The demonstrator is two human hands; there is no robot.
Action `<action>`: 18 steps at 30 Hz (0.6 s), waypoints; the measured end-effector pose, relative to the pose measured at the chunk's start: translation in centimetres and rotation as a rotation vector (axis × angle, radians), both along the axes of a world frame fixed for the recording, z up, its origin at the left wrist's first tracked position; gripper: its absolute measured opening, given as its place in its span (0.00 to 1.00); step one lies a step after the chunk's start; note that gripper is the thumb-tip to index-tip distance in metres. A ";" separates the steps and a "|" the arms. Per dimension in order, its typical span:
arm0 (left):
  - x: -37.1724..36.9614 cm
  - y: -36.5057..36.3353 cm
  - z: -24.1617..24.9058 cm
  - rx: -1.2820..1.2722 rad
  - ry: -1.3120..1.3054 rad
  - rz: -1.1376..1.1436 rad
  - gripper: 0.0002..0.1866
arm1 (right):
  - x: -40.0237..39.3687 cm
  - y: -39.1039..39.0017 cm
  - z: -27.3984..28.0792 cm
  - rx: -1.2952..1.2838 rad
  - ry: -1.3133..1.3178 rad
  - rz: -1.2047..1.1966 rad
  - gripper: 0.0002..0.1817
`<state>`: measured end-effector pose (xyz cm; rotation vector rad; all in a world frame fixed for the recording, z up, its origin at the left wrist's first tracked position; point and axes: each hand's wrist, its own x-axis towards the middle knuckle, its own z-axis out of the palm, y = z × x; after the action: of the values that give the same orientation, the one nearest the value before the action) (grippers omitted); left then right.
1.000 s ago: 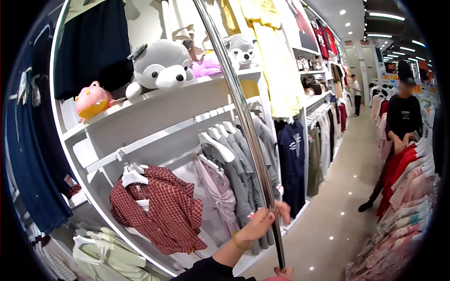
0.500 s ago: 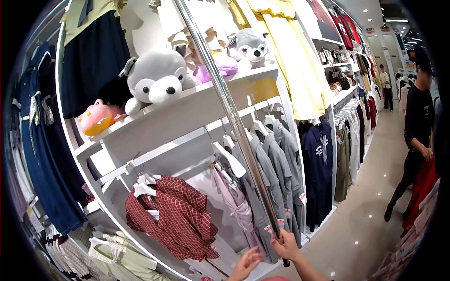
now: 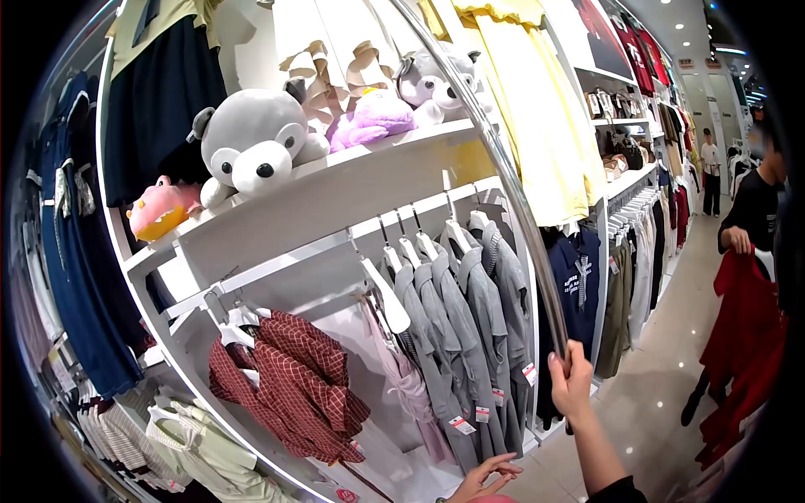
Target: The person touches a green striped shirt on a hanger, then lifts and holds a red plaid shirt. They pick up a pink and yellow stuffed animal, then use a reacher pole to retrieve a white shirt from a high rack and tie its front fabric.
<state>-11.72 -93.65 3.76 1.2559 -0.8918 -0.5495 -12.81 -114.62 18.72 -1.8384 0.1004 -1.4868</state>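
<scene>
My right hand [image 3: 572, 381] is wrapped round the lower part of a long chrome pole [image 3: 521, 197], which slants up and left out of view. Low in the frame, my left hand [image 3: 485, 479] holds nothing, its fingers stretched out below the grey garments. Those grey garments [image 3: 470, 310] hang on white hangers from a white rail [image 3: 369, 225], red-and-white tags at their hems. Beside them hang a bare white hanger [image 3: 387, 298] and a pale pink garment [image 3: 398, 377]. Dark red checked shirts [image 3: 289, 381] hang further left.
Plush toys, among them a big grey one [image 3: 253, 142] and a purple one [image 3: 373, 121], sit on the white shelf [image 3: 335, 172]. A yellow dress [image 3: 537, 109] hangs behind the pole. In the aisle at right, a person in black [image 3: 755, 201] holds a red garment [image 3: 742, 335].
My right hand and the pole have moved to the right, away from the grey garments' front. My left hand has shifted right and down. The person at right has raised the red garment.
</scene>
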 end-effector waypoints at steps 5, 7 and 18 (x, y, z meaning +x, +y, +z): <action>0.4 1.1 -1.5 0.053 0.001 0.025 0.23 | 1.3 -1.8 3.7 0.015 -0.069 0.064 0.07; 0.6 2.0 -1.6 0.098 -0.021 0.109 0.22 | 2.5 -1.7 3.9 0.039 -0.065 0.129 0.07; 1.0 4.7 -4.2 -0.006 0.019 0.296 0.20 | 4.4 0.7 -3.3 0.177 -0.040 0.268 0.08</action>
<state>-10.73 -88.99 -0.45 1.3453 -0.6750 -0.3229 -8.40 -113.92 15.39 -1.6107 -0.0321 -1.2846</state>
